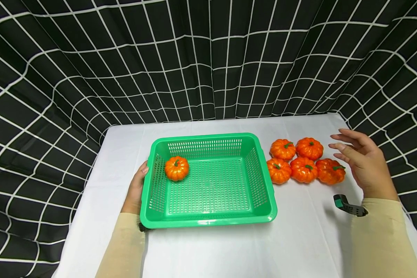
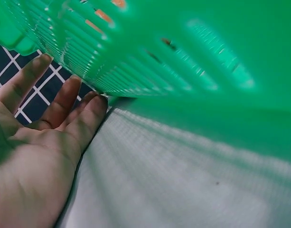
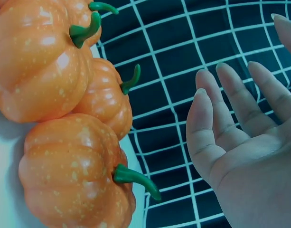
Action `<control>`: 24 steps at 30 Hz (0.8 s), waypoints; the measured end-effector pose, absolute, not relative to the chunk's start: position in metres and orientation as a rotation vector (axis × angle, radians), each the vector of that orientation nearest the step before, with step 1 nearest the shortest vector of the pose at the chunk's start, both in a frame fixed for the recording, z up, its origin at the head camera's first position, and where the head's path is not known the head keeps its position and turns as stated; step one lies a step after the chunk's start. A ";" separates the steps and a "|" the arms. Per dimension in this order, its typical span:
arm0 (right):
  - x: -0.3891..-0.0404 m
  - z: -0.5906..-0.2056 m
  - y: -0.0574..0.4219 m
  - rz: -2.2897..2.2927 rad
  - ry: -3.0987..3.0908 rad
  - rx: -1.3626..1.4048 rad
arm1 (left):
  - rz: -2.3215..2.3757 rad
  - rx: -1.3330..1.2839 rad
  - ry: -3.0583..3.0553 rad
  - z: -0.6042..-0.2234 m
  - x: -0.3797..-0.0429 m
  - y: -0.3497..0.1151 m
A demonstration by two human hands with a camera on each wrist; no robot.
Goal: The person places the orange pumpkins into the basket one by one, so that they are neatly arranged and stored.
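Observation:
A green plastic basket (image 1: 208, 223) with slotted walls sits on the white table. One small orange pumpkin (image 1: 177, 168) with a green stem lies inside it, toward the left wall. My left hand (image 1: 137, 186) is at the basket's left side; in the left wrist view its fingers (image 2: 60, 104) are extended, tips against the outer wall. Right of the basket several more pumpkins (image 1: 304, 170) stand close together in two rows. My right hand (image 1: 366, 164) hovers beside the rightmost pumpkin (image 3: 79, 171), fingers spread and loosely bent, holding nothing.
A white cloth (image 1: 236, 251) covers the table. Black curtains with a white grid (image 1: 212, 58) hang behind it and along both sides. A dark strap (image 1: 351, 206) shows at the right wrist.

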State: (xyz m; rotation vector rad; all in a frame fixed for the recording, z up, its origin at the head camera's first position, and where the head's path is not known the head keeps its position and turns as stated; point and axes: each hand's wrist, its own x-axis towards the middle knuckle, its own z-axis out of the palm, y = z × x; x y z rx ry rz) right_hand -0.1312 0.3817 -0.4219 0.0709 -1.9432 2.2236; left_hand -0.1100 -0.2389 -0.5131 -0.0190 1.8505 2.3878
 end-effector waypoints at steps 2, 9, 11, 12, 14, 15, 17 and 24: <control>-0.130 -0.423 0.383 2.232 -1.927 0.076 | 2.386 -0.021 1.856 -0.512 -0.109 -0.239; -0.128 -0.427 0.391 2.237 -1.893 0.070 | 2.392 0.003 1.859 -0.511 -0.109 -0.238; -0.128 -0.428 0.392 2.237 -1.891 0.059 | 2.390 0.014 1.862 -0.512 -0.109 -0.239; -0.128 -0.428 0.393 2.239 -1.888 0.053 | 2.387 0.013 1.865 -0.512 -0.109 -0.239; -0.128 -0.428 0.394 2.242 -1.882 0.048 | 2.386 0.010 1.862 -0.513 -0.109 -0.239; -0.127 -0.428 0.395 2.246 -1.877 0.041 | 2.386 0.011 1.862 -0.513 -0.109 -0.239; -0.127 -0.429 0.396 2.253 -1.870 0.022 | 2.396 0.016 1.850 -0.513 -0.110 -0.240; -0.123 -0.435 0.402 2.270 -1.840 -0.063 | 2.409 0.024 1.830 -0.515 -0.110 -0.240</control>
